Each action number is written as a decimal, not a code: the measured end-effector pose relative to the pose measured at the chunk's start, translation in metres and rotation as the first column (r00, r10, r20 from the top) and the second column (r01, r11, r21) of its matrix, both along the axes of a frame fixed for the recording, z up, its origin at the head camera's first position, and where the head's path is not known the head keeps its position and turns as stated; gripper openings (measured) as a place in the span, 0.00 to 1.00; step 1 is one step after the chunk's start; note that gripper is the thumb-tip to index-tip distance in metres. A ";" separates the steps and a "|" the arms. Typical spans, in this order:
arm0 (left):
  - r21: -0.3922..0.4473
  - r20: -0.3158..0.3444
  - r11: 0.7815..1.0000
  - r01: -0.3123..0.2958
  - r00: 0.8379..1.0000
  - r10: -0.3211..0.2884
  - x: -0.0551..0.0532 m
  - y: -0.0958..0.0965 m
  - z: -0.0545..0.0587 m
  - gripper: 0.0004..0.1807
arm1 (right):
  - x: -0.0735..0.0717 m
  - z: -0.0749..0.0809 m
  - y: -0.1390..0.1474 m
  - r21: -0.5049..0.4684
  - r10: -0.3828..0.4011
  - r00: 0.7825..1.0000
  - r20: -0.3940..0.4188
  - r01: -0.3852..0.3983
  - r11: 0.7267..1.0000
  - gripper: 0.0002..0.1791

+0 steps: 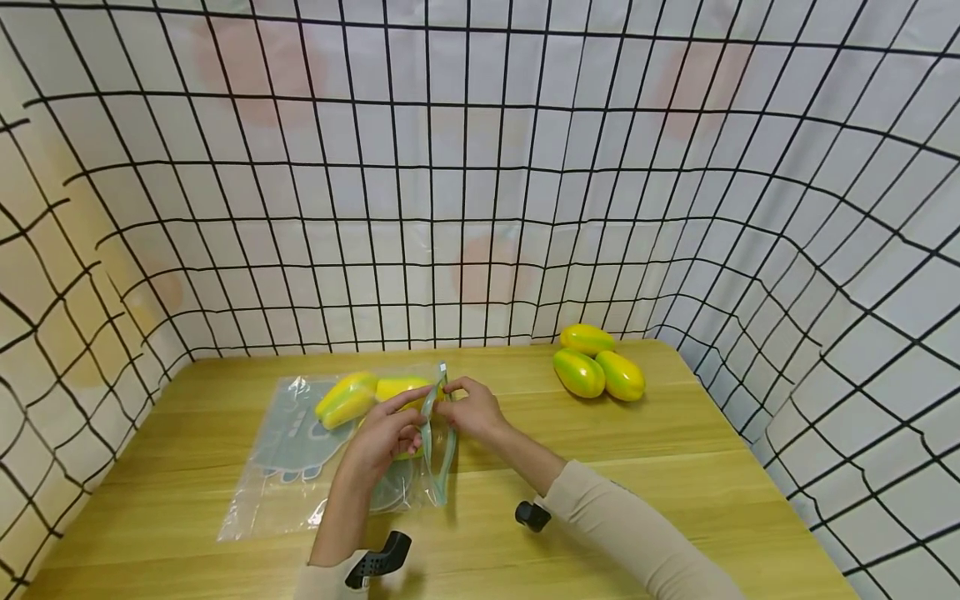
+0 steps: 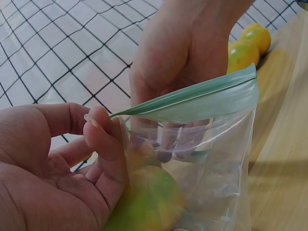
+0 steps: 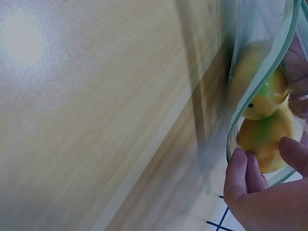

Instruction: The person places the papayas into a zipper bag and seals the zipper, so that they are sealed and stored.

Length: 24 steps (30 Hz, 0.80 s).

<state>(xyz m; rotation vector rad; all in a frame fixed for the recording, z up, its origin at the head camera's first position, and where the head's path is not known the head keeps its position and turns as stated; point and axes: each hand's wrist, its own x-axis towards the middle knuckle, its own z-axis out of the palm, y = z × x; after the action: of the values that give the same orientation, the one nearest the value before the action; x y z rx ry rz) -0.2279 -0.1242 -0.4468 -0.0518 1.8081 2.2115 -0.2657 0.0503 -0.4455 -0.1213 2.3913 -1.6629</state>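
A clear zip bag with a green rim (image 1: 448, 467) stands with its mouth parted in the middle of the table. My left hand (image 1: 381, 437) pinches the end of that rim between thumb and forefinger, plainest in the left wrist view. Across the mouth, my right hand (image 1: 474, 408) touches the rim with its fingertips, the thumb held apart from the fingers. Yellow-green, papaya-like fruit (image 3: 264, 142) shows through the bag's mouth and film. Another such fruit (image 1: 348, 400) lies left of my left hand. The hands partly hide the fruit behind them.
Flat clear plastic with a grey-blue print (image 1: 296, 433) spreads on the wooden table (image 1: 675, 500) at the left. Three more yellow-green fruits (image 1: 579, 372) sit together at the back right. Black grid netting (image 1: 465, 167) over white cloth encloses the back and sides.
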 end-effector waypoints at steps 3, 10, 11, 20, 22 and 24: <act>0.003 0.000 1.000 0.003 1.000 -0.003 -0.001 0.000 0.000 0.27 | 0.000 0.001 0.000 0.002 0.002 1.000 -0.001 -0.002 1.000 0.24; 0.006 -0.007 1.000 0.022 1.000 -0.022 -0.001 -0.002 -0.002 0.27 | 0.000 0.002 0.002 0.004 0.002 1.000 0.001 -0.002 1.000 0.25; 0.005 -0.011 1.000 0.025 1.000 -0.025 -0.001 -0.002 -0.002 0.27 | 0.000 0.003 0.003 -0.001 0.004 1.000 0.003 -0.004 1.000 0.24; 0.001 -0.016 1.000 0.025 1.000 -0.025 -0.001 -0.002 -0.003 0.27 | -0.002 0.013 0.024 0.055 -0.007 1.000 -0.023 0.009 0.998 0.27; -0.006 -0.024 1.000 0.027 0.999 -0.027 -0.001 -0.002 -0.004 0.27 | -0.004 0.016 0.031 0.087 -0.013 0.999 -0.037 0.016 0.996 0.28; -0.004 -0.020 1.000 0.018 1.000 -0.018 -0.001 -0.002 -0.004 0.27 | -0.005 0.020 0.038 0.115 -0.015 0.999 -0.047 0.021 0.993 0.28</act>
<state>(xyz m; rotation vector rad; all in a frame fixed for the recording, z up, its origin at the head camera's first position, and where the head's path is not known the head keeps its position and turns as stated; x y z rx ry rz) -0.2292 -0.1258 -0.4513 -0.0135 1.8162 2.2040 -0.2707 0.0881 -0.4257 -0.1202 2.5232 -1.5407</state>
